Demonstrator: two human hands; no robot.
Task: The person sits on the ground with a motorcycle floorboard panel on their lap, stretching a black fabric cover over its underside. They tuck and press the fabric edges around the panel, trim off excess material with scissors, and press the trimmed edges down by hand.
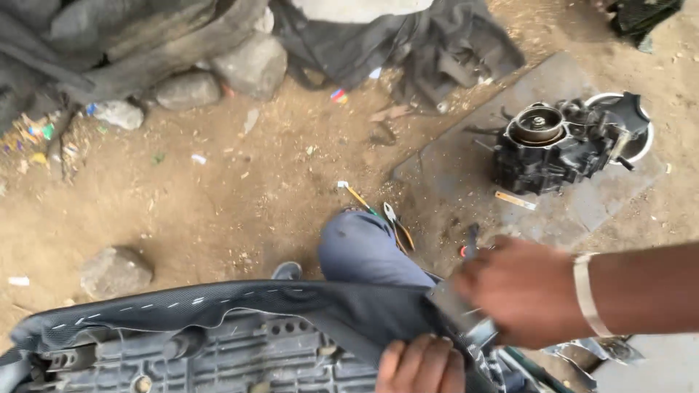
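Bare brown dirt ground (218, 189) carries everything here. A grey slab (466, 160) lies flat on it, and a black engine block (553, 149) sits on that slab. Left of the slab, pliers (397, 225) and a screwdriver (357, 195) lie in the dirt. Farther left rest grey rocks (251, 65) and a lone stone (115, 271). Beyond the slab lies dark crumpled cloth (429, 44).

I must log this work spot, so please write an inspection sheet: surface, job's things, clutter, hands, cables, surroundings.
Surface: bare dirt ground.
Job's things: upturned seat base with dark cover folded over its edge; grey tool.
Clutter: screwdriver, pliers, stones, litter.
Hands: left hand pinches the cover; right hand holds the tool.
Cables: nothing seen.
Surroundings: engine part on a slab; dark cloth.
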